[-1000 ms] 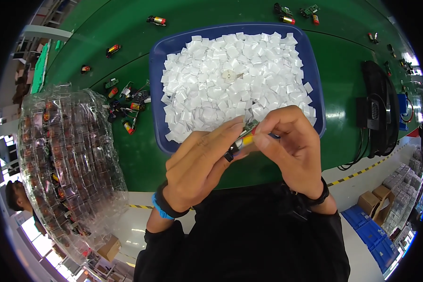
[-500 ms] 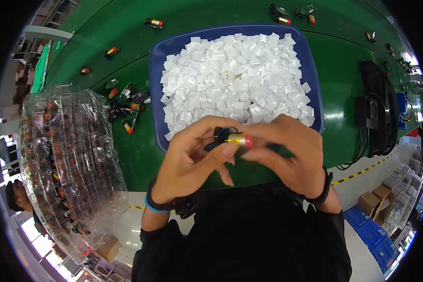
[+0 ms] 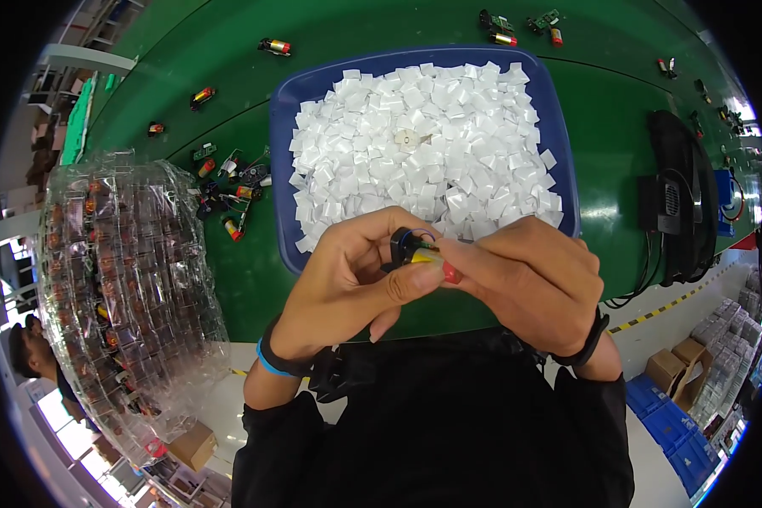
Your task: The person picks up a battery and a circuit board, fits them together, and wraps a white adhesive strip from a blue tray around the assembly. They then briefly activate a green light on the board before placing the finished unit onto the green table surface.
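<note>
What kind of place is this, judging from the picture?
Probably a factory assembly bench: a green work mat, a blue tray of small white squares, and scattered small cylindrical parts with wires.

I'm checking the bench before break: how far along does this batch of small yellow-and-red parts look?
Done, it seems: clear trays stacked at left already hold many parts. In hand: the left hand and right hand together grip one yellow-and-red part. Left: loose parts lie on the green table, and the blue tray is full of white squares.
</note>
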The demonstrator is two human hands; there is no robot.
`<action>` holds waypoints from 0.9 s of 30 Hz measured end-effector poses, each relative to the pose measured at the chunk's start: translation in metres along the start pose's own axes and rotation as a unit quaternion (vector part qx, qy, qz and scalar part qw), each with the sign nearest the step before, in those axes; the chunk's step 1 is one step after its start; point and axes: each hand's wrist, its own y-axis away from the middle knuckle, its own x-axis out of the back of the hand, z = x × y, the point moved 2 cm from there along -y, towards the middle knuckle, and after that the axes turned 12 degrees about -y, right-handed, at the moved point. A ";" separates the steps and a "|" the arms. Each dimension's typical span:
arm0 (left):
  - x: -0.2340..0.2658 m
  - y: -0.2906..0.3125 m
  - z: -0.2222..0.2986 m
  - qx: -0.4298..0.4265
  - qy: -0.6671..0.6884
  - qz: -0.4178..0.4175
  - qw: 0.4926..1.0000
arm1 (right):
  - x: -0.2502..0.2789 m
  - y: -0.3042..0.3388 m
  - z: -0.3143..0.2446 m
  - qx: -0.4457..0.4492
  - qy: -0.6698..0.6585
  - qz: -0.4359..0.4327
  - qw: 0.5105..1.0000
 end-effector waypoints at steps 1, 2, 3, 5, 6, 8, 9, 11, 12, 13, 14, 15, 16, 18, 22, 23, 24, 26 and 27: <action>-0.001 -0.003 0.004 -0.001 0.000 -0.002 1.000 | 0.003 -0.003 0.001 0.000 0.002 0.000 1.000; 0.000 -0.007 0.011 -0.017 -0.055 0.025 0.998 | 0.006 -0.009 0.003 -0.011 0.019 -0.014 1.000; 0.003 -0.013 0.019 -0.032 -0.109 0.053 0.992 | 0.011 -0.018 0.006 -0.022 0.035 -0.030 0.999; 0.014 -0.035 0.040 -0.072 -0.193 0.101 0.973 | 0.029 -0.044 0.018 -0.081 -0.007 -0.076 0.994; 0.028 -0.055 0.055 -0.097 -0.226 0.125 0.961 | 0.041 -0.063 0.033 -0.127 -0.067 -0.106 0.984; 0.061 -0.097 0.088 -0.141 -0.413 0.177 0.882 | 0.072 -0.108 0.080 -0.203 -0.108 -0.104 0.968; 0.078 -0.127 0.096 -0.116 -0.457 0.165 0.866 | 0.094 -0.122 0.124 -0.191 0.001 -0.111 0.975; 0.128 -0.189 0.100 -0.023 -0.526 0.166 0.834 | 0.110 -0.137 0.204 -0.294 0.132 -0.158 0.934; 0.158 -0.216 0.090 0.045 -0.546 0.178 0.817 | 0.109 -0.135 0.247 -0.314 0.109 -0.174 0.927; 0.210 -0.220 0.063 -0.011 -0.577 0.246 0.779 | 0.082 -0.146 0.258 -0.303 0.120 -0.188 0.926; 0.219 -0.218 0.058 -0.075 -0.604 0.290 0.739 | 0.074 -0.143 0.271 -0.311 0.142 -0.192 0.920; 0.230 -0.221 0.061 -0.084 -0.603 0.304 0.733 | 0.068 -0.141 0.283 -0.295 0.148 -0.190 0.925; 0.199 -0.232 0.051 -0.079 -0.634 0.383 0.667 | 0.081 -0.115 0.305 -0.161 0.230 -0.164 0.946; 0.150 -0.217 0.057 -0.092 -0.635 0.421 0.641 | 0.085 -0.103 0.305 -0.012 0.295 -0.140 0.945; 0.072 -0.148 0.072 -0.197 -0.488 0.223 0.820 | 0.086 -0.121 0.242 -0.167 0.249 -0.164 0.940; 0.054 -0.133 0.072 -0.234 -0.404 0.141 0.873 | 0.086 -0.125 0.219 -0.149 0.217 -0.165 0.951; 0.041 -0.112 0.064 -0.217 -0.342 0.132 0.905 | 0.078 -0.128 0.193 -0.132 0.178 -0.169 0.960; 0.022 -0.071 0.050 -0.195 -0.273 0.128 0.933 | 0.063 -0.127 0.121 -0.008 0.145 -0.141 0.979; 0.020 -0.060 0.042 -0.125 -0.183 0.095 0.970 | 0.057 -0.117 0.093 0.065 0.158 -0.142 0.975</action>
